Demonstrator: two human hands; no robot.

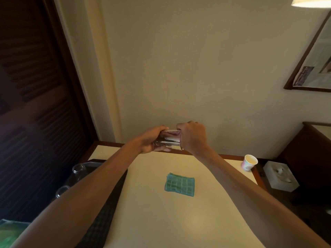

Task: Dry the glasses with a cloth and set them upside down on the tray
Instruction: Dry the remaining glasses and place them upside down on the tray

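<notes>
I hold a clear glass (169,140) on its side in the air above the far edge of the cream table (161,212). My left hand (150,142) grips its base end. At the rim end, my right hand (192,137) is curled over the glass. A folded teal cloth (180,184) lies flat on the table below, held by neither hand. On the dark tray (100,226) at the left stand two glasses (78,170) (61,191), partly hidden by my left arm.
A paper cup (249,162) stands near the table's right edge. A white tissue box (280,176) sits lower at the right, beside dark furniture. A green cloth (10,233) shows at the bottom left corner. A dark louvred door fills the left side.
</notes>
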